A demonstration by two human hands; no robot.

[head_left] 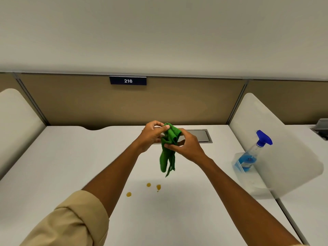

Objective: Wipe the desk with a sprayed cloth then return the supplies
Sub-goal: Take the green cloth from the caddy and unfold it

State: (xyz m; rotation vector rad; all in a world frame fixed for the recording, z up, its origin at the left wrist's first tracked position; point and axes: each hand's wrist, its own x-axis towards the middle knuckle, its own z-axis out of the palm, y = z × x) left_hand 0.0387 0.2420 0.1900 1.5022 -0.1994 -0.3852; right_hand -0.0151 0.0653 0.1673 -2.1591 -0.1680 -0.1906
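Sleeve [71,222]: tan, rolled.
Cloth [168,148]: green, bunched, dangling above desk [53,174].
Left hand [152,134]: pinching cloth's top.
Right hand [186,148]: gripping its middle.

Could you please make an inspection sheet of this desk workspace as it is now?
Surface: white desk, three yellowish spots near the middle.
Job's things: green cloth bunched, held above the desk; spray bottle with blue liquid leaning in a clear bin at right.
Clutter: nothing seen.
Hands: left hand and right hand both grip the cloth.
Cables: nothing seen; closed grommet cover.
Surroundings: tan partition, sign 216.
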